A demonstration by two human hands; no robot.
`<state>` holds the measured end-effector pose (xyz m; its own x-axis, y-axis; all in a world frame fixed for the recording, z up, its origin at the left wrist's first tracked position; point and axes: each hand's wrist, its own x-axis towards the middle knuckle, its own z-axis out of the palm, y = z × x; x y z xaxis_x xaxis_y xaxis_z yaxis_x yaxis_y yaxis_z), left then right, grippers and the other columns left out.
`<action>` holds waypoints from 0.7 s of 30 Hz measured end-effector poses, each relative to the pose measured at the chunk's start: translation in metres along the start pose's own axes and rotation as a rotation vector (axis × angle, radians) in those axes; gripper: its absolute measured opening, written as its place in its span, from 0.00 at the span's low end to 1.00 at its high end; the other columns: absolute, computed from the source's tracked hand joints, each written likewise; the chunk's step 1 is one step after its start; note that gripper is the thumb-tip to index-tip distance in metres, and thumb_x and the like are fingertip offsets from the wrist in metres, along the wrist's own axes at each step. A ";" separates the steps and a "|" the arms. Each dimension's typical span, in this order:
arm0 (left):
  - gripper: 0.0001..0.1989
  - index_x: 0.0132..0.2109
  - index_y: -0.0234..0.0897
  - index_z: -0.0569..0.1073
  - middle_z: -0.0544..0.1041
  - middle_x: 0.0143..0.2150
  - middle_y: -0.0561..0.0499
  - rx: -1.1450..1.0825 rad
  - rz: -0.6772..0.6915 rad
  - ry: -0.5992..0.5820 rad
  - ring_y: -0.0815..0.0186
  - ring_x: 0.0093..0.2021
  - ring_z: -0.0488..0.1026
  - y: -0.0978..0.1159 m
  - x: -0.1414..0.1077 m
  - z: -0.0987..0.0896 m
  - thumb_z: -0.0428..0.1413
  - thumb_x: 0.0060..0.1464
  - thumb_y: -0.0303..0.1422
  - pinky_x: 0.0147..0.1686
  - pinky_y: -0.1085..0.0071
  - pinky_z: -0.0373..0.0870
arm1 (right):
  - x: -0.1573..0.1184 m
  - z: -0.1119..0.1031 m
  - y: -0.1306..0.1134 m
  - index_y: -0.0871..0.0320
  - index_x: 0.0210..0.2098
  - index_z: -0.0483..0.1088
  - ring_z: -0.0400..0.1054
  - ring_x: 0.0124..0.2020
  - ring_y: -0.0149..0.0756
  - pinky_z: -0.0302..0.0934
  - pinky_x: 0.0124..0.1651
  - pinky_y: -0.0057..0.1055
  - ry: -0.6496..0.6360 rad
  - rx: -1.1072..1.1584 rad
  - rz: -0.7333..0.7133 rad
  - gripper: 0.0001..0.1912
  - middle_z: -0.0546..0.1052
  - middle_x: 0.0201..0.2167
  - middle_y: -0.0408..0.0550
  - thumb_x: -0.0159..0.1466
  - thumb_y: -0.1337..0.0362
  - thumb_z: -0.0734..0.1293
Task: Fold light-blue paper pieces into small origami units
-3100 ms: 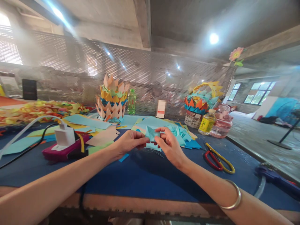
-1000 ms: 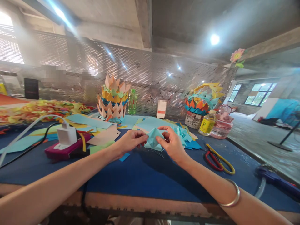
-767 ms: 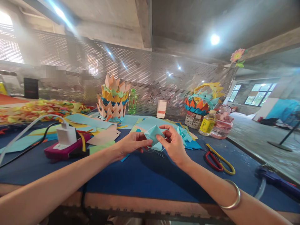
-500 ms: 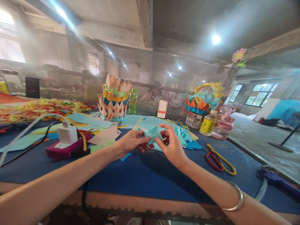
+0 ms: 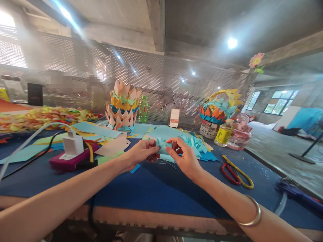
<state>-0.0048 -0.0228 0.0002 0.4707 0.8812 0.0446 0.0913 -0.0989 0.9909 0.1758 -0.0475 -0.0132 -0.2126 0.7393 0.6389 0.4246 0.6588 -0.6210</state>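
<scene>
Above the blue tabletop (image 5: 141,198), a small folded piece of light blue paper (image 5: 163,147) is held between both hands. My left hand (image 5: 143,151) pinches its left side with thumb and fingers. My right hand (image 5: 183,153) is curled at its right side, thumb and index finger at the paper's edge. Just beyond the right hand lies a heap of folded light blue paper pieces (image 5: 195,144). Flat sheets of light blue paper (image 5: 164,131) are spread behind the hands.
Scissors (image 5: 236,171) with red and yellow handles lie to the right, near a blue glue gun (image 5: 297,193). A yellow-labelled bottle (image 5: 224,132) and a pink jug (image 5: 239,136) stand behind. Leftward are a purple power strip (image 5: 73,158), a layered paper basket (image 5: 123,107) and paper scraps (image 5: 45,117).
The light blue paper has turned between the fingers, with its point now nearer my left hand. My right hand's fingers have shifted slightly along it.
</scene>
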 end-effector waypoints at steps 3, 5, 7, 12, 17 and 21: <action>0.16 0.27 0.34 0.65 0.72 0.21 0.55 0.008 -0.018 0.000 0.73 0.22 0.67 -0.002 0.001 0.000 0.59 0.44 0.43 0.24 0.76 0.61 | 0.000 0.001 0.002 0.54 0.40 0.69 0.58 0.24 0.27 0.57 0.28 0.25 -0.027 -0.064 -0.012 0.12 0.64 0.24 0.40 0.58 0.57 0.65; 0.16 0.27 0.34 0.66 0.73 0.22 0.54 0.003 -0.033 -0.004 0.74 0.22 0.67 -0.003 0.001 -0.001 0.59 0.45 0.42 0.24 0.77 0.61 | -0.001 0.002 0.004 0.54 0.39 0.70 0.58 0.24 0.27 0.58 0.27 0.24 -0.033 -0.080 -0.022 0.11 0.66 0.27 0.42 0.57 0.59 0.66; 0.15 0.27 0.34 0.67 0.73 0.22 0.54 -0.028 -0.055 -0.011 0.74 0.22 0.68 -0.003 0.001 -0.002 0.59 0.45 0.42 0.25 0.77 0.62 | -0.001 0.003 0.006 0.55 0.38 0.71 0.60 0.26 0.27 0.59 0.27 0.25 -0.031 -0.063 -0.025 0.09 0.68 0.30 0.44 0.58 0.61 0.66; 0.13 0.28 0.33 0.70 0.74 0.24 0.53 -0.123 -0.113 -0.028 0.75 0.23 0.69 -0.002 -0.001 -0.004 0.60 0.45 0.40 0.27 0.78 0.63 | -0.001 0.004 0.005 0.55 0.37 0.71 0.63 0.29 0.29 0.60 0.29 0.25 -0.033 0.023 0.007 0.07 0.70 0.33 0.45 0.58 0.64 0.64; 0.13 0.27 0.33 0.70 0.75 0.25 0.51 -0.177 -0.133 -0.067 0.74 0.25 0.70 -0.001 -0.001 -0.005 0.62 0.44 0.38 0.27 0.78 0.64 | 0.001 0.003 0.001 0.56 0.34 0.71 0.62 0.27 0.28 0.59 0.27 0.25 -0.050 0.090 0.072 0.06 0.70 0.31 0.44 0.56 0.66 0.64; 0.12 0.27 0.32 0.70 0.75 0.25 0.50 -0.180 -0.141 -0.068 0.73 0.25 0.70 -0.001 -0.001 -0.005 0.63 0.42 0.36 0.28 0.77 0.64 | 0.000 0.003 0.000 0.57 0.32 0.70 0.62 0.27 0.28 0.58 0.26 0.24 -0.051 0.110 0.084 0.04 0.70 0.30 0.44 0.56 0.66 0.64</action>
<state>-0.0095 -0.0215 -0.0001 0.5231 0.8465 -0.0988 0.0050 0.1128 0.9936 0.1736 -0.0465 -0.0143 -0.2263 0.7968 0.5603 0.3441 0.6035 -0.7193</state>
